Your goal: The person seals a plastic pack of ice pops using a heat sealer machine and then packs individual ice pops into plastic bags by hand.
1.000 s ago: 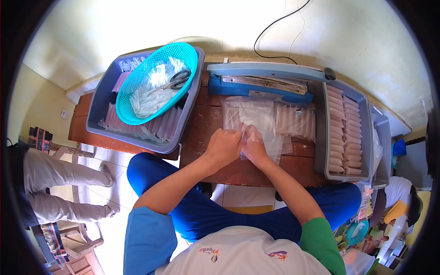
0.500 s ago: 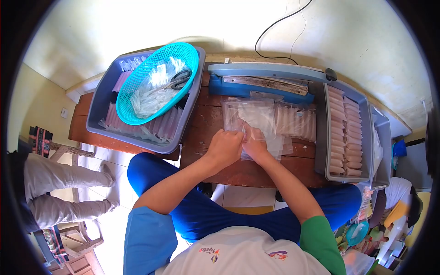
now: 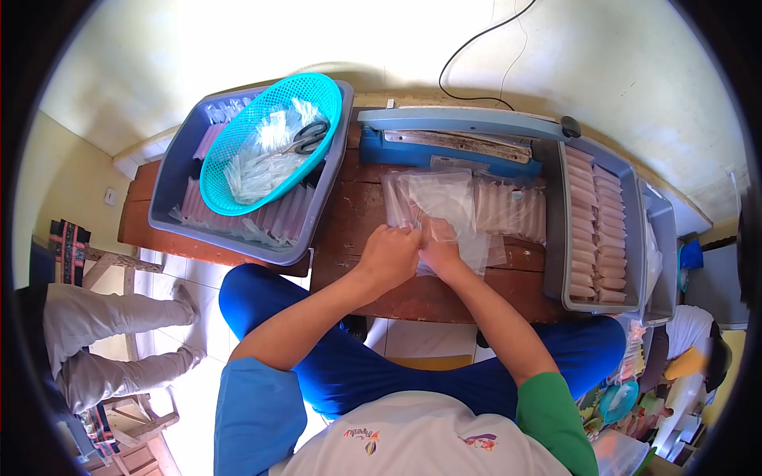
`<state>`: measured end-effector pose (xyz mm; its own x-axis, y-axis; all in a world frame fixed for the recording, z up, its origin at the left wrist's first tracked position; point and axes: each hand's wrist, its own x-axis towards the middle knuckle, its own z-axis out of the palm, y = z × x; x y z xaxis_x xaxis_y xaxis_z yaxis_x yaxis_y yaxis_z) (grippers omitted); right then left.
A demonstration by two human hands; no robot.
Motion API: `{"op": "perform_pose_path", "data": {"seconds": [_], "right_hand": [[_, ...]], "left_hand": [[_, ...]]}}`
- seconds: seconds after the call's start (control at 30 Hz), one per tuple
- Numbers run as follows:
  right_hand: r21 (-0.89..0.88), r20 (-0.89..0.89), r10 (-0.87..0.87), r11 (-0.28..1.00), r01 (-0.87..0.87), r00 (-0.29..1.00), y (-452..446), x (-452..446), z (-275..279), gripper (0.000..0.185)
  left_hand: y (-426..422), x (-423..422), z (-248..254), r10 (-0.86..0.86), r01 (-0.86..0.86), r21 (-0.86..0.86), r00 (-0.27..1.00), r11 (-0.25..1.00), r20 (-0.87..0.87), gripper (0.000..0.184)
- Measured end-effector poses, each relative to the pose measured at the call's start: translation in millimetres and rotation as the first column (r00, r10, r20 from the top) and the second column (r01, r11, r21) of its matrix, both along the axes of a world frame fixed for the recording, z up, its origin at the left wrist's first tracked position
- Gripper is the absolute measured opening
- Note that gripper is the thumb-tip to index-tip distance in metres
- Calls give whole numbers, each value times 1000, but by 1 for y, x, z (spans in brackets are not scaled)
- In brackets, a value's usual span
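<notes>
Our left hand (image 3: 389, 252), seen from the head view, is curled into a loose fist, its thumb and forefinger pinching a limp, clear plastic bag (image 3: 421, 194). Our right hand (image 3: 439, 247) meets it knuckle to knuckle, fingers likewise bent in and pinching the same bag, whose film passes over them; our fingertips are partly hidden. The bag spreads out just beyond both hands, on top of a layer of flat, transparent plastic sheets (image 3: 478, 255) that reaches to the right hand's near side.

Just right of the right hand we have a row of slim, pinkish filled packets (image 3: 509, 213) under clear film, lying on the worn, reddish-brown wooden table (image 3: 349, 208). Farther to that side stands a deep grey plastic tray (image 3: 554, 262) with two columns of similar packets in it.

Beyond our hands, past the bag, lies a long blue bar-shaped device with a metal strip (image 3: 456, 147). Left of the left hand, well apart, we see a greyish-purple plastic tub (image 3: 333, 170) holding more packets; across it tilts an oval turquoise mesh basket (image 3: 220, 168) with black-handled scissors (image 3: 309, 140) on crumpled clear plastic.
</notes>
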<state>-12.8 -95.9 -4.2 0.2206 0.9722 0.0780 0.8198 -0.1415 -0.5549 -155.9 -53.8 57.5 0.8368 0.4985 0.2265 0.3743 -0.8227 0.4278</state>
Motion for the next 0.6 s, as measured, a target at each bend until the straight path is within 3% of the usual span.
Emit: {"op": "perform_pose_path", "data": {"seconds": [0.33, 0.4, 0.53, 0.6], "right_hand": [[84, 106, 20, 996, -29, 994, 0, 3, -24, 62], [-41, 12, 11, 999, -10, 1000, 0, 2, -13, 62], [-32, -37, -1, 1000, 0, 999, -2, 0, -6, 62], [82, -118, 2, 997, 7, 993, -6, 0, -17, 28]], "left_hand": [[-1, -1, -3, 12, -12, -12, 1000, 1000, -6, 5], [-2, -1, -1, 18, -18, -15, 1000, 1000, -7, 5], [-1, -1, 3, 22, -22, -36, 1000, 999, -10, 6], [0, 0, 5, 32, -32, -42, 999, 999, -16, 7]]}}
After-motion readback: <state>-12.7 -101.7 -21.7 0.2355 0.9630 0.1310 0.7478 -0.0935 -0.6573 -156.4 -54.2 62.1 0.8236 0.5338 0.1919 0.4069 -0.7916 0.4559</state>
